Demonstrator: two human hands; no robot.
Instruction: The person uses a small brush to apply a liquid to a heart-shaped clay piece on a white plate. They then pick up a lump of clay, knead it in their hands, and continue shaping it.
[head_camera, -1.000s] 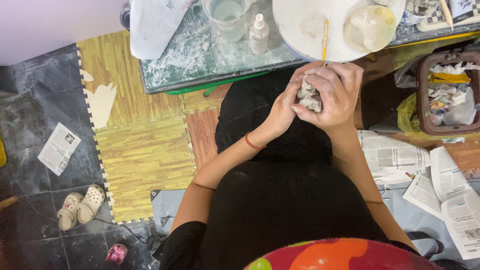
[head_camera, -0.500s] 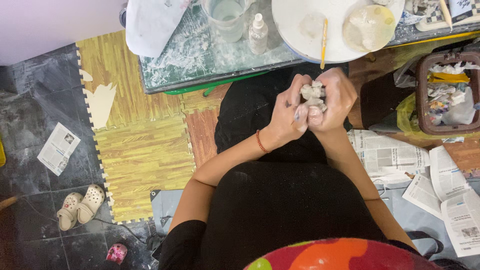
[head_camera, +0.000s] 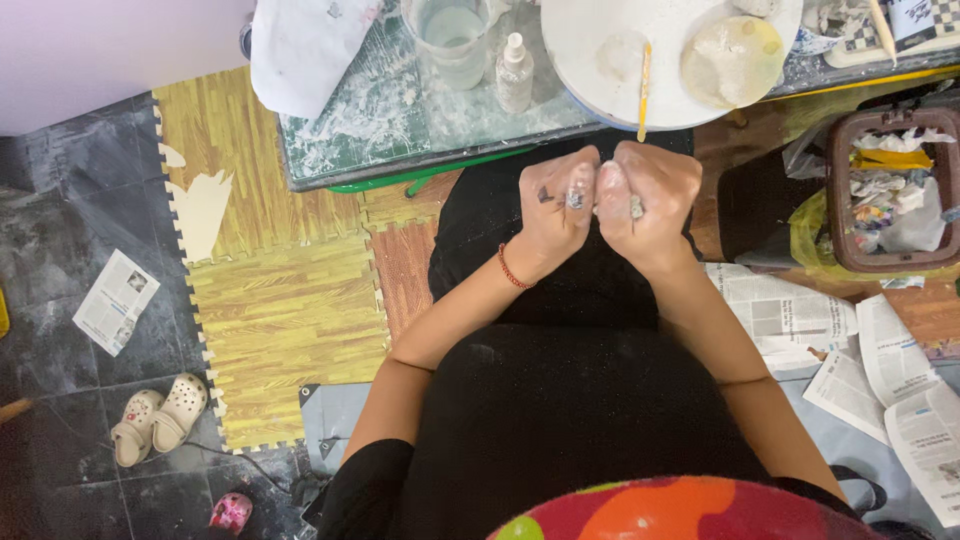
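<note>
Both hands now press knuckle to knuckle in closed fists, where half a second ago the fingers were spread around a pale grey lump that showed between them; that lump is hidden from this view, presumably inside the fists, though the frame cannot confirm it. Across the far side runs a low table (head_camera: 380, 130) with a green-edged top smeared white, and on the floor to its left lie yellow wood-grain foam mats (head_camera: 280, 320). A round white board (head_camera: 620, 50) sits on the table's right part, with a thin yellow-handled brush (head_camera: 644, 85) lying on it and a pale flattened disc (head_camera: 733, 58) beside that. At far right stands a brown waste bin (head_camera: 890, 190) stuffed with scraps, and sheets of newspaper (head_camera: 830, 340) spread on the floor just near it. A clear measuring jug (head_camera: 455, 40) and a small spray bottle (head_camera: 515, 70) stand on the table left of the board. The left hand (head_camera: 558, 205), dusted white and wearing a ring, is curled tight; a red cord circles its wrist. The right hand (head_camera: 645, 195) is clenched just as tightly against it, above the black-clad lap. Small pale sandals (head_camera: 160, 418) lie at near left.
</note>
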